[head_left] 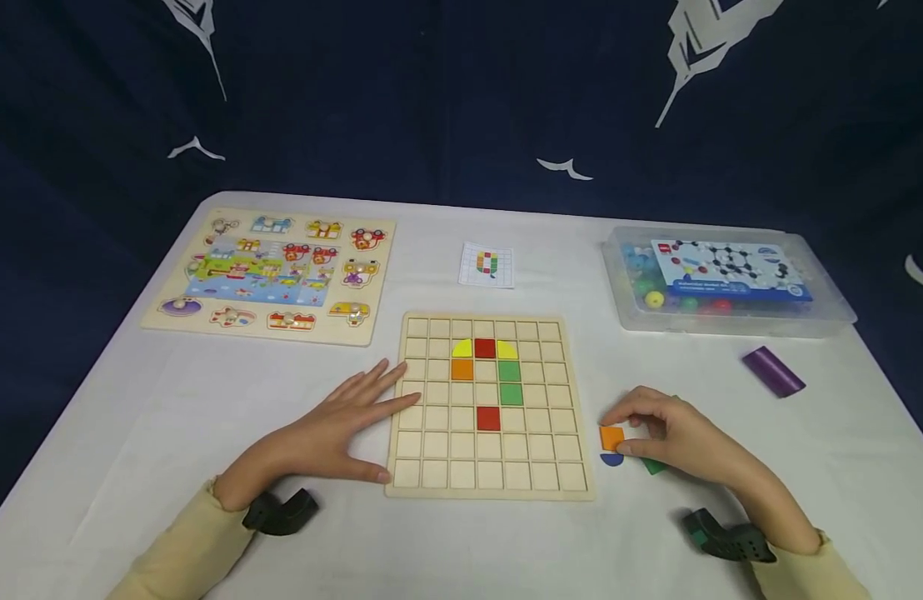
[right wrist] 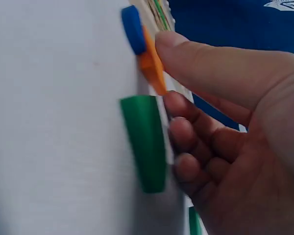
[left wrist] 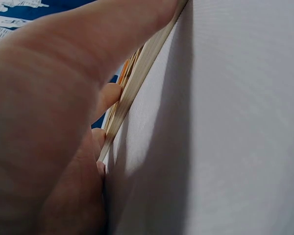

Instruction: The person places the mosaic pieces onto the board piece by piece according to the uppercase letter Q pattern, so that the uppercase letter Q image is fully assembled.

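While the left hand [head_left: 334, 429] is spread wide, touching the board [head_left: 463, 447] at frame centre, the right hand [head_left: 675, 433] pinches an orange tile [head_left: 611, 438], right of centre | blue tile [head_left: 611, 460]: just below it | green tile [head_left: 654, 466]: partly hidden by right hand | card [head_left: 487, 265]: upper centre

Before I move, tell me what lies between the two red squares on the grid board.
Only two empty cells of the grid board lie between the upper red square and the lower red square; the head view shows it.
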{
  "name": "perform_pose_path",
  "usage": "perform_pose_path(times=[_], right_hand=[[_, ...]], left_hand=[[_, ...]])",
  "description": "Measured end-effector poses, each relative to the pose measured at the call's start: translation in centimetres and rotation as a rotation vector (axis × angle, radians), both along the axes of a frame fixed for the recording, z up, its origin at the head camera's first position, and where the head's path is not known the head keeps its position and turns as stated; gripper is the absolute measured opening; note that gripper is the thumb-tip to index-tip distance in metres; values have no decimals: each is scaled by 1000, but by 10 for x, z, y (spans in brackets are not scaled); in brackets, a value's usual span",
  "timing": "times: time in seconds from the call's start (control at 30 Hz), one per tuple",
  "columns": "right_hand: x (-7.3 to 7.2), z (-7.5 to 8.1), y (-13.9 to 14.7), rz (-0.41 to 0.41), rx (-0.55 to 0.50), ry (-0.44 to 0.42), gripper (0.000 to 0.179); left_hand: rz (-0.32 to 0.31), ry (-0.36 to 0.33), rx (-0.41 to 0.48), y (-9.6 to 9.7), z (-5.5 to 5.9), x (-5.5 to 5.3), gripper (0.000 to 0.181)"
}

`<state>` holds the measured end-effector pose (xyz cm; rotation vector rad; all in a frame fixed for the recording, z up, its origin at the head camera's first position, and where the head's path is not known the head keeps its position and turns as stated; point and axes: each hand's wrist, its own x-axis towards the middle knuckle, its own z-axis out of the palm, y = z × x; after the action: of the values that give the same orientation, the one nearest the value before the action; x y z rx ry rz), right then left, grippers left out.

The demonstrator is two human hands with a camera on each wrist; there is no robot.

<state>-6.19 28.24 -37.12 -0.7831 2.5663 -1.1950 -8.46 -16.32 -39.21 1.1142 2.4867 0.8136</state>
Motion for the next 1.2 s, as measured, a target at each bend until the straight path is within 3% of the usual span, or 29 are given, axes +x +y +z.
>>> perform_pose_path(times=[0.17, 0.37, 0.5, 0.77, 1.2], right_hand=[[-2, -4, -3, 35, 40, 115, 31], [-6, -4, -5, 40, 37, 131, 34], [-5, -4, -7, 37, 27, 105, 35], [-4, 0, -12, -16, -62, -56, 15], [-41, 30, -68, -240, -263, -127, 13]], left_hand=[[4, 9, 0, -1, 1, -1, 95], [7, 18, 4, -1, 3, -3, 94], [8, 12, 7, 0, 2, -2, 94], [-3, 0, -5, 1, 1, 1, 94], [2, -2, -5, 0, 0, 2, 93]])
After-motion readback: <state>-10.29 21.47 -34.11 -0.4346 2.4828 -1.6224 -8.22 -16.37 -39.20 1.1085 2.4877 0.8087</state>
